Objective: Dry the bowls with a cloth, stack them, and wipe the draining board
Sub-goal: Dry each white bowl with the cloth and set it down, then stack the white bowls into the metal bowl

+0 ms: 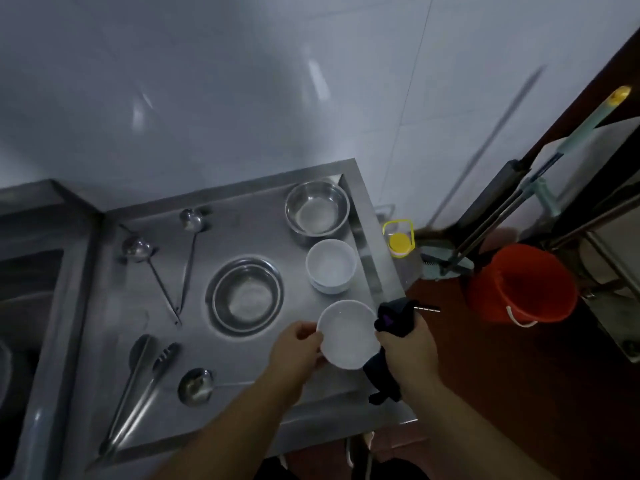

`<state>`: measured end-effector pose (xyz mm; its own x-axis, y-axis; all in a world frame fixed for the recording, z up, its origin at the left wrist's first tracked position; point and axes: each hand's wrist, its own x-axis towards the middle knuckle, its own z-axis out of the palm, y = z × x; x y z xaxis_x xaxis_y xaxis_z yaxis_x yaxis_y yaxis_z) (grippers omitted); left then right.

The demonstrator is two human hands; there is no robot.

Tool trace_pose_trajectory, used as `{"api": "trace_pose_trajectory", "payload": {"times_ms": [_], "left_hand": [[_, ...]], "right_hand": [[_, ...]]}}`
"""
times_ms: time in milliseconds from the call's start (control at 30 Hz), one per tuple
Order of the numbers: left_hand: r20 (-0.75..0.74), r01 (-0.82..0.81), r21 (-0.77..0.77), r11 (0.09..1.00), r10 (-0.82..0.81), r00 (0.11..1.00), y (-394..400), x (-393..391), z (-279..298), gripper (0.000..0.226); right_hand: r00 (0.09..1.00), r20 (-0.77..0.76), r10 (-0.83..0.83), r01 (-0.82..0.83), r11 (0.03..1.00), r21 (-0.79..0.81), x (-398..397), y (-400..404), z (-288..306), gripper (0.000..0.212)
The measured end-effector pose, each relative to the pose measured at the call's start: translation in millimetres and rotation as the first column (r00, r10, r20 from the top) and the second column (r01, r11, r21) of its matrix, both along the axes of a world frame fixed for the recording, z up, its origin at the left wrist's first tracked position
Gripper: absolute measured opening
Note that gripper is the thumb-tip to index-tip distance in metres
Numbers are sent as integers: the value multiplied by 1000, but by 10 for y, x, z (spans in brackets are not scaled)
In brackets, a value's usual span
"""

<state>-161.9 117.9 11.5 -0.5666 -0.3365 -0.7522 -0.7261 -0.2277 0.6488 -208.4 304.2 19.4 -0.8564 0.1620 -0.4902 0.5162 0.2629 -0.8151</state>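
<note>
A white bowl [348, 332] is held over the front right of the steel draining board [114, 341]. My left hand [298, 348] grips its left rim. My right hand [410, 344] holds a dark cloth [394, 318] against the bowl's right side, and the cloth's tail hangs below the hand. Behind it stand white bowls [330, 266], stacked one in another. A steel bowl [317, 211] sits in the far right corner and another steel bowl [246, 296] stands mid-board.
Ladles [138, 251] [190, 220] [195, 386] and tongs [138, 386] lie on the board's left part. A sink [24, 289] is at the left. To the right stand a yellow-capped bottle [398, 242], an orange bucket [523, 284] and a mop [485, 230].
</note>
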Motion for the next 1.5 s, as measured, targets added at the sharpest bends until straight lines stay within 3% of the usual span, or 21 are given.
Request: {"api": "trace_pose_trajectory", "payload": {"times_ms": [367,633,1033,1200,1300,1400,1500], "left_hand": [[97,-55,-113,992,66,993,184,-80,-320,14],[91,-20,-206,978,39,995,182,-78,-378,17],[23,111,-244,963,-109,994,-169,43,-248,34],[43,286,-378,881,-292,956,-418,302,-182,32],[81,384,-466,797,-393,916,-581,481,-211,33],[139,480,-493,726,-478,867,-728,692,-283,33],[194,531,-498,686,-509,839,-839,925,-382,33]], "right_hand": [[979,73,190,-194,980,54,-169,116,-240,23],[978,58,200,-205,975,84,-189,95,-337,33],[968,-92,233,-201,942,269,95,20,1,35],[918,-178,354,-297,913,281,363,-163,145,37],[812,-156,563,-481,795,368,568,-320,93,39],[633,-83,770,-658,591,467,767,-479,-99,52],[489,54,870,-755,392,526,917,-614,-378,59]]}}
